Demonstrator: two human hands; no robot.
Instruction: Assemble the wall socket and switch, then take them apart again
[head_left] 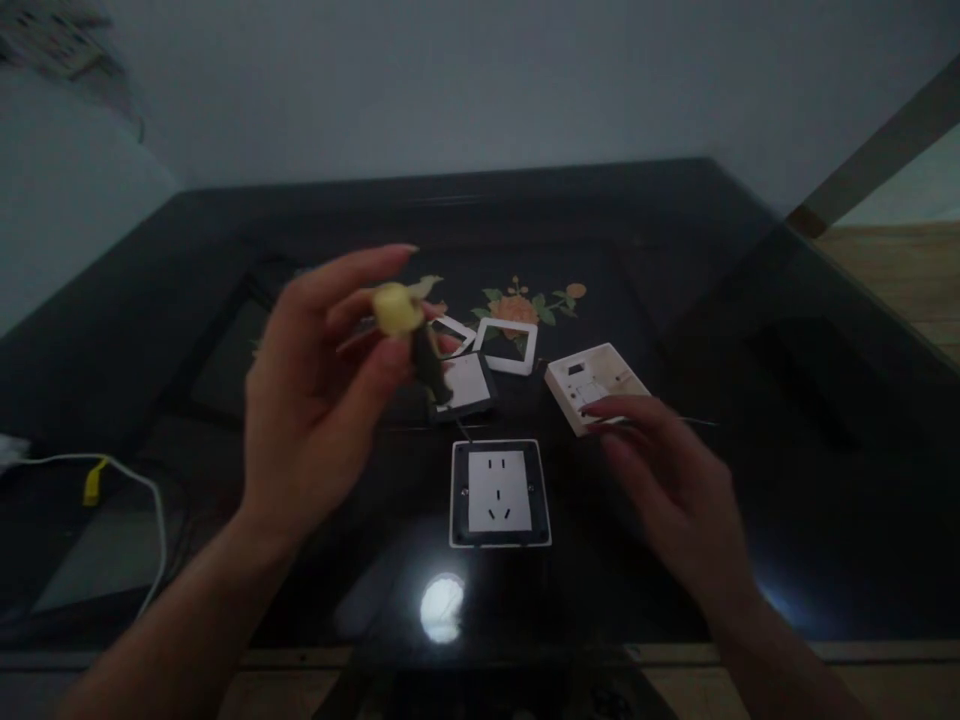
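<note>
Socket panel [499, 490] in a white rim lies face up near the middle of the counter [600, 590], whose glossy black top is the largest thing before me. Next come the person's hands: the left hand [307, 380] raised beside the panel, the right hand [675, 480] low at the near side of an open white box [561, 395], its fingers bent. I cannot tell whether that one grips the box or something thinner. Beyond the panel lie a second, dark-edged panel [471, 380] and two white frames [504, 367]. Slimmer again is what looks like a yellow-capped screwdriver [429, 365], held in the left hand's curled fingers and slanting down towards the panel's far edge. Smallest are the screws [464, 492], one at each side of the socket face.

To my eye, the step in hand is screw work on the panel; the next move would call for setting the tip squarely on one screw head.

Plenty is unclear: the screwdriver blurs, its tip may or may not touch the panel, the left hand covers part of one frame, and I cannot name the thin strip [701, 421] jutting past the right hand.
</note>
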